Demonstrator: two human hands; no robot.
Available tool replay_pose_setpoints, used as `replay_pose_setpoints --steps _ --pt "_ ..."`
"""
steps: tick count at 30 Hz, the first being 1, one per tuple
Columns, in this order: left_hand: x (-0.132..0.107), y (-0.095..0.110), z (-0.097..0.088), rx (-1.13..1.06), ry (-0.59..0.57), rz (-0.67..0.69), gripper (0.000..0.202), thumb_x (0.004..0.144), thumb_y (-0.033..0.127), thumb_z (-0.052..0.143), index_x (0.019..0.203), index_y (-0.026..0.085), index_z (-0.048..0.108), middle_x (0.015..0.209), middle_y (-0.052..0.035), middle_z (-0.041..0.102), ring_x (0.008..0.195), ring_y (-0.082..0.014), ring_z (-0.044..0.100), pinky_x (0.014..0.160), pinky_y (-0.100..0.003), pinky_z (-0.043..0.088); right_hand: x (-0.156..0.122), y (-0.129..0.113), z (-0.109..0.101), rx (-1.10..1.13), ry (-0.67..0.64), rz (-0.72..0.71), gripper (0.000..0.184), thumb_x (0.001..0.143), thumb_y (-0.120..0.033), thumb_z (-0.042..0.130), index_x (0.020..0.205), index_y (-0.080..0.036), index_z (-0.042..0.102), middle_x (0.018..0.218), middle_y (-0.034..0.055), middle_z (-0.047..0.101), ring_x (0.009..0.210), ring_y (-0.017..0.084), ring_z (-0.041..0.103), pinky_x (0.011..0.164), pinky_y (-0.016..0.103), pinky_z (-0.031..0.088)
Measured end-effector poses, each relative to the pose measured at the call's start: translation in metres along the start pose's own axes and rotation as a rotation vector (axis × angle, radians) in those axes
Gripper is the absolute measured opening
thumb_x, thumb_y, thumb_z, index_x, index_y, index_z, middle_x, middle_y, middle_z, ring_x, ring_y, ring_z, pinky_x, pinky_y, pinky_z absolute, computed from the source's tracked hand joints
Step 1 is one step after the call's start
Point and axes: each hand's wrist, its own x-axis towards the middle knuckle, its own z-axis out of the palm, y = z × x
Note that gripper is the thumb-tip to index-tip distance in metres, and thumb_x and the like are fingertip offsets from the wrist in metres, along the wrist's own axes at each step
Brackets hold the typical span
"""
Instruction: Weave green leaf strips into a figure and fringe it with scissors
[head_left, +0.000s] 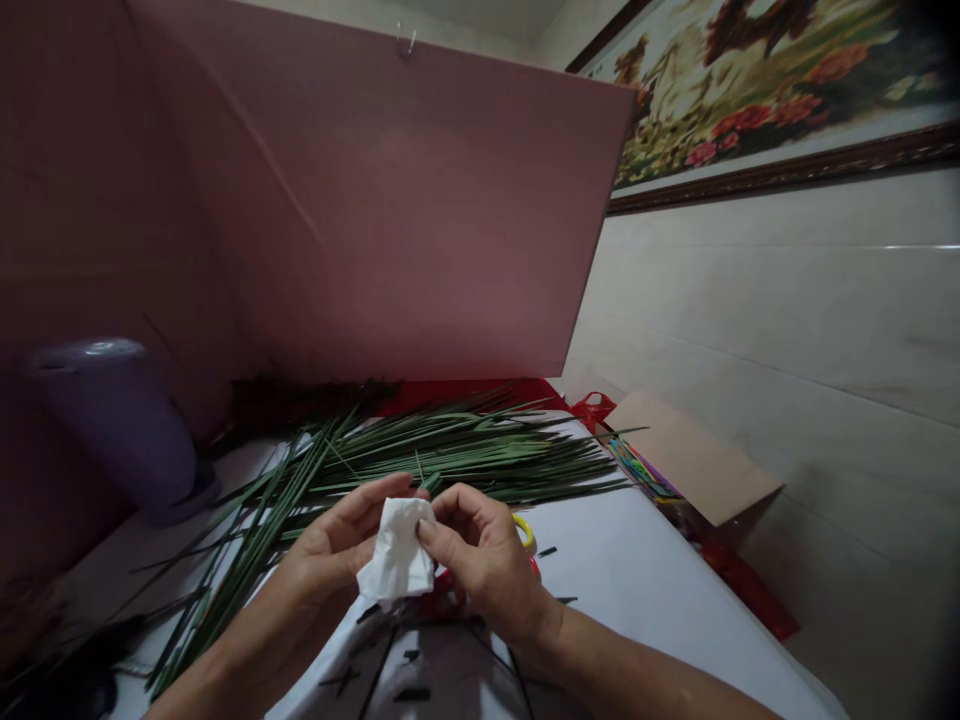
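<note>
A crumpled white tissue (397, 560) is held between both hands over the white table (645, 580). My left hand (337, 545) grips its left side with the fingers curled. My right hand (480, 555) pinches its right edge with thumb and fingers closed. Just beyond the hands lies a spread pile of long green leaf strips (450, 450). Under my right hand show a yellow ring (525, 528) and something red, mostly hidden.
A pink board (375, 220) stands behind the table. A purple container (120, 425) stands at the left. An open cardboard box (690, 460) with colourful items sits at the right by the tiled wall. Short dark cuttings (405, 660) lie on the table near me.
</note>
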Motion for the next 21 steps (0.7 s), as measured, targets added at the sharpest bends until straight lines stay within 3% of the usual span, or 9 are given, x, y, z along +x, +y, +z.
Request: replay_pose_setpoints --steps 2,4,6,8,12,17,21 --pt "0.0 0.0 -0.001 0.014 -0.027 -0.01 0.045 0.056 0.02 0.077 0.1 0.02 0.066 0.094 -0.0094 0.069 0.081 -0.0241 0.062 0.07 -0.031 0.046 0.0 0.0 -0.001 -0.027 0.045 -0.015 0.019 0.076 -0.032 0.061 0.07 -0.016 0.053 0.061 -0.0039 0.049 0.054 0.008 0.042 0.05 0.019 0.034" --pt "-0.001 0.001 -0.003 0.043 -0.034 -0.007 0.031 0.061 0.02 0.074 0.091 0.017 0.068 0.081 -0.0082 0.069 0.071 -0.0199 0.061 0.065 -0.028 0.045 0.002 0.001 -0.002 -0.029 0.088 -0.038 0.019 0.077 -0.032 0.06 0.071 -0.016 0.053 0.062 -0.0038 0.047 0.055 0.008 0.041 0.05 0.019 0.033" --pt "-0.001 0.003 -0.006 0.068 0.006 -0.005 0.014 0.067 0.02 0.069 0.079 0.015 0.068 0.07 -0.0052 0.066 0.06 -0.014 0.056 0.057 -0.023 0.042 0.004 0.003 -0.003 0.003 0.133 -0.056 0.019 0.078 -0.033 0.059 0.072 -0.016 0.051 0.063 -0.004 0.046 0.055 0.008 0.04 0.05 0.019 0.033" --pt "0.0 0.006 -0.008 0.086 0.074 0.01 0.009 0.07 0.023 0.067 0.072 0.014 0.065 0.063 -0.0023 0.063 0.053 -0.0099 0.051 0.05 -0.02 0.039 0.006 0.005 -0.004 0.049 0.174 -0.056 0.021 0.079 -0.035 0.058 0.073 -0.017 0.049 0.062 -0.0047 0.044 0.054 0.008 0.038 0.049 0.019 0.032" --pt "0.002 0.007 -0.009 0.103 0.152 0.057 0.013 0.07 0.026 0.067 0.07 0.015 0.061 0.058 0.0008 0.06 0.048 -0.0074 0.048 0.045 -0.017 0.036 0.008 0.007 -0.004 0.1 0.224 -0.071 0.021 0.079 -0.035 0.058 0.076 -0.017 0.048 0.063 -0.0045 0.046 0.054 0.008 0.04 0.049 0.019 0.033" --pt "0.005 0.006 -0.008 0.063 0.255 0.093 0.028 0.056 0.021 0.077 0.08 0.016 0.064 0.067 -0.0024 0.067 0.052 -0.0112 0.058 0.047 -0.019 0.044 0.009 0.005 -0.004 0.126 0.271 -0.07 0.022 0.078 -0.035 0.06 0.076 -0.017 0.048 0.062 -0.004 0.049 0.053 0.007 0.043 0.048 0.018 0.036" --pt "0.004 0.006 -0.007 0.037 0.189 0.147 0.052 0.05 0.017 0.079 0.1 0.019 0.062 0.083 -0.0059 0.07 0.072 -0.0195 0.064 0.06 -0.025 0.05 0.012 0.003 -0.007 0.138 0.3 0.025 0.025 0.077 -0.04 0.061 0.079 -0.018 0.048 0.057 -0.0051 0.048 0.044 0.007 0.041 0.04 0.018 0.036"
